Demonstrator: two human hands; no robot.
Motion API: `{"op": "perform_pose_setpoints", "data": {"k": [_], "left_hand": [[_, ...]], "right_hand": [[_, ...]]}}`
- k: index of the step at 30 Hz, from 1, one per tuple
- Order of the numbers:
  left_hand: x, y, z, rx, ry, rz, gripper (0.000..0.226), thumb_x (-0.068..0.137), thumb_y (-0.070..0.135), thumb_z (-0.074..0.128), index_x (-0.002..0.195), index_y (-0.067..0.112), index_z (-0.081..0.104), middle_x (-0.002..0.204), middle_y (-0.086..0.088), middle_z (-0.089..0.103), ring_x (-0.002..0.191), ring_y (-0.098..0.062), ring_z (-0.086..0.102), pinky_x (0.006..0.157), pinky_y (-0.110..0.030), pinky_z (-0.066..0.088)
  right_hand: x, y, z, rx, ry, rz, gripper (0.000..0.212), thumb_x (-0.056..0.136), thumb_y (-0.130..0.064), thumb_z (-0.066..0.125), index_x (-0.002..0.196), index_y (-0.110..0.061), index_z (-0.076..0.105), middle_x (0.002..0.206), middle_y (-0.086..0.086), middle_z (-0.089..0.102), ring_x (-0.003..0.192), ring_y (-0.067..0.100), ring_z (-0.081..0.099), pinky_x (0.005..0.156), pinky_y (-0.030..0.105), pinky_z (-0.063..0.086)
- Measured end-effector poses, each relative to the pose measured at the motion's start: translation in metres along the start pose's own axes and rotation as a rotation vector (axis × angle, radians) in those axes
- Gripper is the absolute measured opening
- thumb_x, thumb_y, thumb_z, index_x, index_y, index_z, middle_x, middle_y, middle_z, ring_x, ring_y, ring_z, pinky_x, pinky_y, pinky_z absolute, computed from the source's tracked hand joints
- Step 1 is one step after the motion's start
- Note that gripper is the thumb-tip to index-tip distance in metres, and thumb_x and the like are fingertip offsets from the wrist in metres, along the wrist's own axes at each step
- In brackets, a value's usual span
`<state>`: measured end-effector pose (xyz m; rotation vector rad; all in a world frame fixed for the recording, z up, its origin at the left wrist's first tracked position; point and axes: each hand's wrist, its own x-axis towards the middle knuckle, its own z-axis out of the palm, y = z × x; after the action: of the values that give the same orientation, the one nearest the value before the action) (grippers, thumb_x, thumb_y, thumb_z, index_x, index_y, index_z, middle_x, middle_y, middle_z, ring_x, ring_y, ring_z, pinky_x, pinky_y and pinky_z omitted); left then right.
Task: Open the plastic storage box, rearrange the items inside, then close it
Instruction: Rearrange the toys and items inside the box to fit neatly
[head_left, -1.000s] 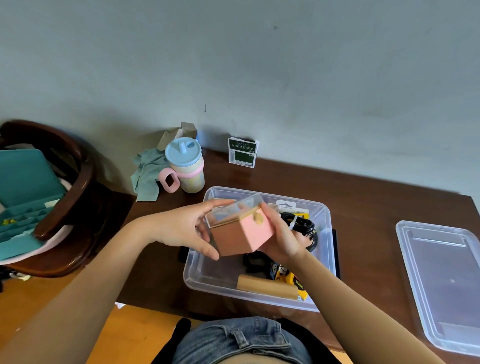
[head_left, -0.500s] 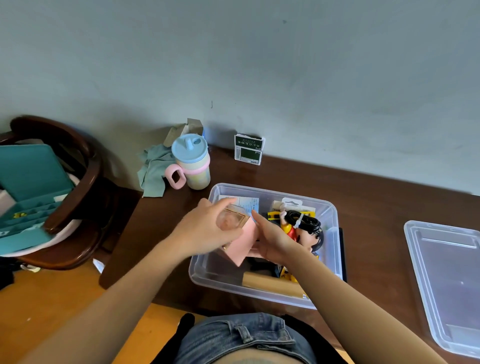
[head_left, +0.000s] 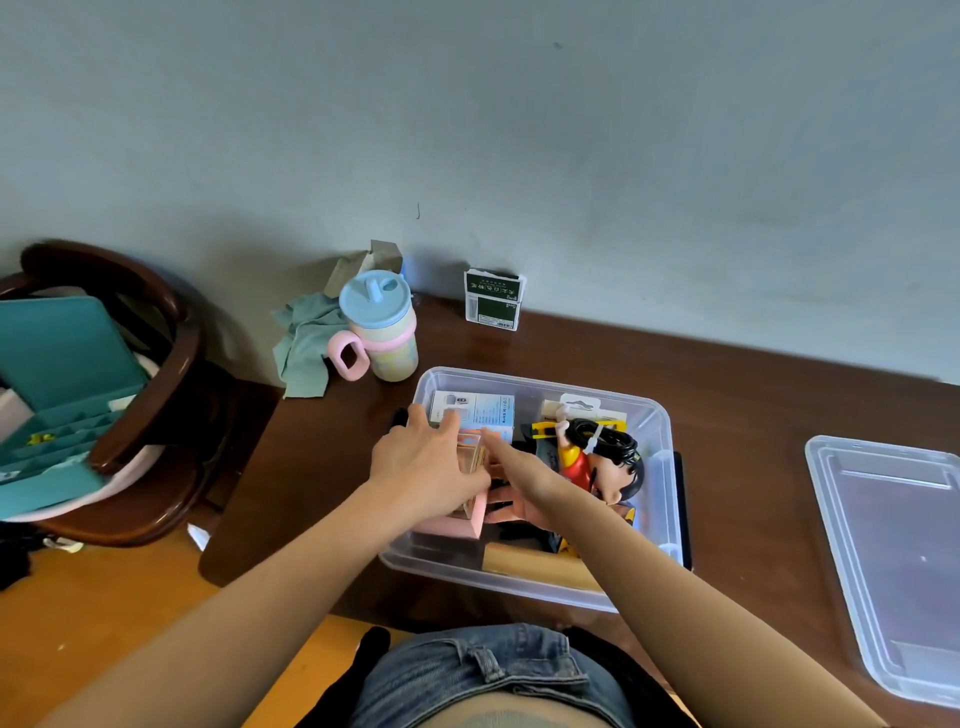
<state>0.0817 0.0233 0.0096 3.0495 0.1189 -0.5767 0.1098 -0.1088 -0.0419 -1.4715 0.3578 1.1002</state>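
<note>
The clear plastic storage box (head_left: 661, 422) stands open on the dark wooden table, and its lid (head_left: 893, 561) lies flat at the right. Both my hands are down inside the box's left half, holding a small pink box (head_left: 456, 526) with a clear top. My left hand (head_left: 428, 465) covers its top and left side. On its right side is my right hand (head_left: 524, 480), fingers curled under it. Also in the box are a white and blue carton (head_left: 480, 410), a toy figure (head_left: 582, 465) with a black coiled cable (head_left: 605, 441) on it, and a wooden block (head_left: 540, 564).
A blue-lidded cup with a pink handle (head_left: 382, 332), a teal cloth (head_left: 306, 348) and a green and white packet (head_left: 492, 300) sit by the wall. At the left, a wooden chair (head_left: 156, 395) holds a teal organiser (head_left: 57, 374). Table edge runs near my lap.
Both hands have lowered the pink box from above the storage box down into its left half. The view has also shifted slightly.
</note>
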Motion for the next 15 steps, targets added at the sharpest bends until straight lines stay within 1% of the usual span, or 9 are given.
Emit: {"op": "perform_pose_setpoints", "data": {"k": [3, 4, 6, 7, 8, 10, 12, 13, 15], "left_hand": [[-0.002, 0.006, 0.005, 0.122, -0.042, 0.048, 0.07, 0.083, 0.069, 0.038, 0.135, 0.022, 0.036, 0.126, -0.007, 0.047, 0.098, -0.023, 0.057, 0.063, -0.029, 0.037], [-0.002, 0.009, 0.007, 0.157, -0.067, 0.061, 0.069, 0.084, 0.069, 0.037, 0.133, 0.021, 0.039, 0.126, -0.007, 0.048, 0.1, -0.023, 0.057, 0.064, -0.03, 0.038], [-0.002, 0.015, 0.011, 0.2, -0.117, 0.09, 0.065, 0.085, 0.067, 0.038, 0.13, 0.02, 0.044, 0.123, -0.007, 0.051, 0.101, -0.024, 0.057, 0.067, -0.031, 0.04], [-0.002, 0.018, 0.012, 0.205, -0.145, 0.11, 0.063, 0.086, 0.065, 0.041, 0.13, 0.02, 0.045, 0.122, -0.007, 0.051, 0.103, -0.024, 0.056, 0.069, -0.032, 0.04], [-0.002, 0.021, 0.014, 0.202, -0.177, 0.133, 0.061, 0.087, 0.061, 0.044, 0.131, 0.019, 0.045, 0.121, -0.007, 0.051, 0.104, -0.024, 0.055, 0.073, -0.032, 0.041], [0.0, 0.026, 0.017, 0.197, -0.238, 0.177, 0.053, 0.09, 0.052, 0.047, 0.131, 0.017, 0.049, 0.118, -0.006, 0.054, 0.104, -0.023, 0.056, 0.079, -0.032, 0.045], [0.006, 0.028, 0.017, 0.194, -0.296, 0.222, 0.042, 0.093, 0.044, 0.045, 0.122, 0.016, 0.057, 0.11, -0.003, 0.061, 0.1, -0.021, 0.058, 0.079, -0.031, 0.046], [0.009, 0.027, 0.016, 0.189, -0.34, 0.242, 0.038, 0.094, 0.041, 0.044, 0.118, 0.016, 0.06, 0.106, -0.002, 0.063, 0.096, -0.021, 0.059, 0.077, -0.031, 0.046], [0.015, 0.022, 0.014, 0.197, -0.43, 0.286, 0.034, 0.097, 0.036, 0.043, 0.118, 0.016, 0.061, 0.103, -0.002, 0.064, 0.094, -0.021, 0.059, 0.078, -0.031, 0.046]], "right_hand": [[0.006, 0.006, -0.002, -0.198, 0.076, 0.052, 0.053, 0.097, -0.053, 0.035, 0.131, -0.014, 0.05, 0.131, 0.006, 0.054, 0.113, 0.024, 0.055, 0.086, 0.036, 0.049], [0.007, 0.009, -0.003, -0.228, 0.083, 0.065, 0.051, 0.097, -0.052, 0.036, 0.128, -0.014, 0.051, 0.131, 0.007, 0.053, 0.111, 0.023, 0.056, 0.083, 0.034, 0.05], [0.009, 0.013, -0.002, -0.247, 0.075, 0.079, 0.048, 0.097, -0.051, 0.037, 0.122, -0.014, 0.053, 0.123, 0.008, 0.057, 0.097, 0.02, 0.058, 0.077, 0.03, 0.05], [0.01, 0.016, -0.002, -0.282, 0.079, 0.079, 0.05, 0.096, -0.053, 0.038, 0.122, -0.013, 0.053, 0.12, 0.007, 0.058, 0.093, 0.019, 0.058, 0.075, 0.028, 0.05], [0.01, 0.018, -0.001, -0.332, 0.087, 0.076, 0.055, 0.095, -0.056, 0.038, 0.123, -0.012, 0.054, 0.119, 0.008, 0.059, 0.095, 0.02, 0.059, 0.074, 0.028, 0.05], [0.013, 0.023, -0.001, -0.414, 0.095, 0.064, 0.06, 0.095, -0.057, 0.035, 0.122, -0.008, 0.055, 0.121, 0.011, 0.059, 0.104, 0.025, 0.059, 0.078, 0.03, 0.05], [0.015, 0.028, 0.001, -0.475, 0.094, 0.064, 0.058, 0.098, -0.051, 0.031, 0.12, -0.004, 0.056, 0.122, 0.014, 0.058, 0.111, 0.028, 0.057, 0.081, 0.032, 0.05], [0.016, 0.028, 0.003, -0.509, 0.092, 0.07, 0.056, 0.099, -0.048, 0.029, 0.12, -0.003, 0.055, 0.118, 0.015, 0.058, 0.111, 0.03, 0.056, 0.08, 0.032, 0.05], [0.016, 0.028, 0.008, -0.602, 0.093, 0.06, 0.053, 0.101, -0.043, 0.025, 0.116, -0.002, 0.055, 0.099, 0.012, 0.055, 0.101, 0.029, 0.057, 0.078, 0.034, 0.051]]}}
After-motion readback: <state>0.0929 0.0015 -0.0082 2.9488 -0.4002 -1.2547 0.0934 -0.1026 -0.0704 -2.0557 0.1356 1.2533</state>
